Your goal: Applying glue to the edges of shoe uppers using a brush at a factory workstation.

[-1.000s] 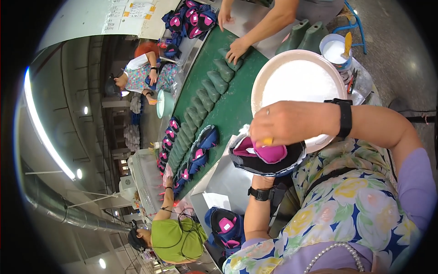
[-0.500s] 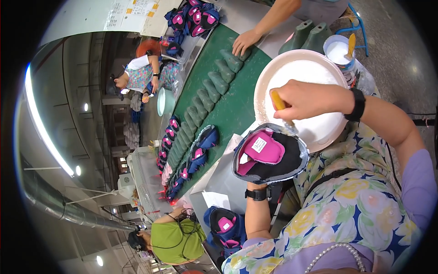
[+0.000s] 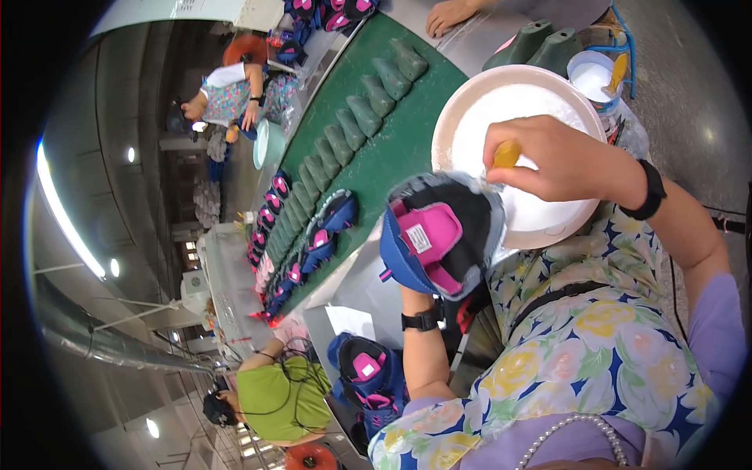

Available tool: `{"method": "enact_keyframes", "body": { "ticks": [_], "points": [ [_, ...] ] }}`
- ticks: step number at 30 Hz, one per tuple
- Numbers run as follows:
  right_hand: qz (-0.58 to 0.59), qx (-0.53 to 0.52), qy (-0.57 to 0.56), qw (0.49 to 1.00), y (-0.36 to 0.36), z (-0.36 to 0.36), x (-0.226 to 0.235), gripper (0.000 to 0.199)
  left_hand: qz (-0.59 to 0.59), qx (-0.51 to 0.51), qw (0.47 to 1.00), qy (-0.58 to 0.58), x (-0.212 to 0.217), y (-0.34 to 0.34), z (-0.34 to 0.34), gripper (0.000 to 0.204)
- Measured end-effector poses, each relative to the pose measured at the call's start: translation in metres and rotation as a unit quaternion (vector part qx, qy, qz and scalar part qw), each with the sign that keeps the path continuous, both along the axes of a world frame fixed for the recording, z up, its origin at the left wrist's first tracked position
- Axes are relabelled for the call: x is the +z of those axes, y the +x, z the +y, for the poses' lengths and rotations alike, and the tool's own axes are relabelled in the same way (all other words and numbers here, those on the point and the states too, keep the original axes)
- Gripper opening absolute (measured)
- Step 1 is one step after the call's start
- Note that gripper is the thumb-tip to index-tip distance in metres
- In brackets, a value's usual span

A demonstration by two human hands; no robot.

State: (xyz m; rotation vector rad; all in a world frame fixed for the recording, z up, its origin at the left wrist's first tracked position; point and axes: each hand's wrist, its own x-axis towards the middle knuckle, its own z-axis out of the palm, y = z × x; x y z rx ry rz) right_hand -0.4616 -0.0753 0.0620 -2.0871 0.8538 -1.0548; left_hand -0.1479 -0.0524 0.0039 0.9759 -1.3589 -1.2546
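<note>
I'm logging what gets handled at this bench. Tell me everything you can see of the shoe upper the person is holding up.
The shoe upper is an unfinished, sole-less shell seen from its open underside: blue outside, black lining, a pale fuzzy edge and a bright pink tongue bearing a small white label. It looks like soft fabric. The left hand, mostly hidden beneath it, holds it up beside the white bowl. The right hand holds a yellow-handled brush at its upper edge.

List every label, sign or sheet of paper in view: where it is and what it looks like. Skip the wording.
Sewn label: small white rectangle on the pink tongue of the shoe upper over the left hand.
Wall sign: pale board at the top edge, cut off.
Paper sheet: white, lying on the grey bench below the green belt.
</note>
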Motion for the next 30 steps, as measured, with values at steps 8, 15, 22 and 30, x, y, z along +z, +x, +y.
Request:
{"method": "enact_keyframes", "body": {
  "ticks": [8,15,22,30],
  "points": [
    [-0.114,0.040,0.026,0.992,0.037,0.029,-0.009,0.018,0.080,0.104,0.991,-0.006,-0.016,0.013,-0.009,0.061],
    [-0.201,0.034,0.092,0.975,0.040,0.025,-0.016,0.018,0.249,0.124,0.960,0.024,-0.035,0.020,-0.006,0.054],
    [-0.147,-0.144,0.127,0.970,0.010,-0.003,-0.019,0.009,-0.477,0.188,0.817,-0.262,-0.077,0.111,-0.057,0.037],
    [-0.163,-0.209,0.244,0.933,-0.040,0.002,-0.036,0.008,0.112,0.222,0.951,0.187,-0.114,0.168,-0.178,0.037]
  ]
}}
